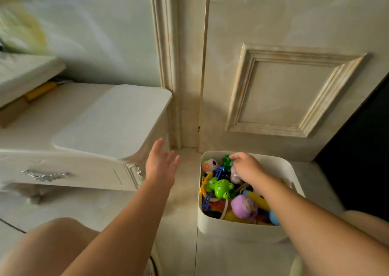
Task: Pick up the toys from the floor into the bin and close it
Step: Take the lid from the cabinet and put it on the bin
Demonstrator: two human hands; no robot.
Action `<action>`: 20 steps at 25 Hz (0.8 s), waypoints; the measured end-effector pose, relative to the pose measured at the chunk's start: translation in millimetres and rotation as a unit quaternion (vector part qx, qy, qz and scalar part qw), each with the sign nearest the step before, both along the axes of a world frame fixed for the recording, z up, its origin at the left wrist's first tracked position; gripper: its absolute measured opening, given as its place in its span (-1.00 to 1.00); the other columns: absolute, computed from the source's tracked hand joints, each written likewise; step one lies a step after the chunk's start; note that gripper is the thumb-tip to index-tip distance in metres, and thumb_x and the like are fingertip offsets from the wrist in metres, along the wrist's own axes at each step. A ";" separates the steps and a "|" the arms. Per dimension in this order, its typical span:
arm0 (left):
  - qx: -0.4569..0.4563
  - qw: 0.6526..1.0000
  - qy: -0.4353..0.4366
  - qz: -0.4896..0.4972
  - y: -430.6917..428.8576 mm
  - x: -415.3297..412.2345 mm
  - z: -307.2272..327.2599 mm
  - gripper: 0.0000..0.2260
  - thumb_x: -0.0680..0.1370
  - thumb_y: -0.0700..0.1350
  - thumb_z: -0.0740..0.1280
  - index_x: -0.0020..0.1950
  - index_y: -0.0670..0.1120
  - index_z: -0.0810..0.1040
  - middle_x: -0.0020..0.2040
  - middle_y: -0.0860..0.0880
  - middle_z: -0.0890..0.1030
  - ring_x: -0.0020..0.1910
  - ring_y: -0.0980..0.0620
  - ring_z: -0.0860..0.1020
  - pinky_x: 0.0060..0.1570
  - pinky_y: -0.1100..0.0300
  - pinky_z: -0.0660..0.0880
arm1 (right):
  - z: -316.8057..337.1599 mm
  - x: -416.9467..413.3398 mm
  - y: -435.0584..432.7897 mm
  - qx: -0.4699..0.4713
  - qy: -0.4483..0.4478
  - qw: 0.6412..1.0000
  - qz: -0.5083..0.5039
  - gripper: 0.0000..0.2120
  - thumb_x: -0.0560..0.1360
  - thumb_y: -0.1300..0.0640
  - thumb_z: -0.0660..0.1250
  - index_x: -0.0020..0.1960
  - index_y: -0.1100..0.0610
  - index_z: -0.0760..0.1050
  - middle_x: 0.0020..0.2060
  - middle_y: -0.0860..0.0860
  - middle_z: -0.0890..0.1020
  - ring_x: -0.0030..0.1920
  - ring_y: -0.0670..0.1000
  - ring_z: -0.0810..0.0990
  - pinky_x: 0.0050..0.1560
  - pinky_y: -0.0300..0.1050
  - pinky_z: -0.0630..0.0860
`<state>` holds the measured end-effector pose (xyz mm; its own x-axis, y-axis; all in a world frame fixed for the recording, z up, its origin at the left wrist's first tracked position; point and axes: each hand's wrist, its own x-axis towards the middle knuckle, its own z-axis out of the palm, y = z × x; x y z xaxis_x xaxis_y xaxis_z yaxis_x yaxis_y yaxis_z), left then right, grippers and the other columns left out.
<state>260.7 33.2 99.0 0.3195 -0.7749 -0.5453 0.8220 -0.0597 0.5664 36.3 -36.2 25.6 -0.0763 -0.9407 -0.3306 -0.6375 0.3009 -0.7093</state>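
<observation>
Hands part over a nearly full white bin [237, 230] by the door: the right hand [248, 167] curls inside among the toys, though whether it grips one cannot be told, while the left hand [161, 163], fingers spread and empty, reaches up-left toward the flat white lid [109, 120] lying on the cabinet, nearer that arm.
</observation>
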 end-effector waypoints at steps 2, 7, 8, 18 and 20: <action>-0.022 0.997 0.056 0.041 -1.4 12.8 7.1 -0.39 0.55 0.07 0.33 0.52 -0.12 0.24 0.49 -0.16 0.29 0.38 -0.12 0.41 0.25 -0.02 0.46 | 28.5 19.5 13.5 -0.012 -0.015 1.000 -0.002 -0.70 0.42 0.07 0.11 -0.12 -0.25 0.56 -0.22 0.00 0.63 -0.02 0.19 0.63 -0.09 -0.06 0.33; -0.004 0.990 0.130 0.060 1.3 30.6 6.0 -0.32 0.47 0.31 0.28 0.30 -0.24 0.41 0.21 -0.16 0.52 0.09 -0.13 0.59 -0.02 0.02 0.58 | 21.7 41.1 33.2 -0.014 -0.035 0.998 0.053 -0.70 0.55 0.21 0.14 0.20 0.08 0.54 0.00 0.08 0.63 -0.07 0.06 0.55 -0.09 -0.05 0.50; 0.011 0.990 0.125 0.062 1.1 33.2 5.6 -0.33 0.47 0.33 0.26 0.25 -0.25 0.43 0.16 -0.17 0.54 0.08 -0.14 0.59 -0.05 0.02 0.59 | 19.1 40.4 34.7 -0.013 -0.037 0.998 0.052 -0.70 0.56 0.19 0.14 0.22 0.08 0.53 0.06 0.09 0.63 -0.03 0.06 0.56 -0.07 -0.06 0.48; -0.023 0.991 0.030 0.128 8.6 -3.6 -1.0 -0.80 0.61 -0.12 0.29 0.18 -0.18 0.44 0.10 -0.13 0.57 0.00 -0.05 0.64 -0.24 0.10 0.66 | 9.6 20.3 33.4 0.008 -0.067 0.996 -0.057 -0.73 0.54 0.20 0.14 0.13 0.02 0.54 0.02 0.04 0.59 -0.04 0.08 0.63 -0.01 0.01 0.58; -0.045 0.993 0.026 0.110 12.3 -12.0 0.6 -0.87 0.60 -0.18 0.30 0.10 -0.21 0.47 0.07 -0.11 0.59 0.01 -0.05 0.65 -0.25 0.15 0.66 | 7.3 16.4 34.2 0.002 -0.072 0.995 -0.066 -0.73 0.53 0.20 0.14 0.09 -0.01 0.55 0.09 0.06 0.60 0.07 0.10 0.62 0.11 0.04 0.58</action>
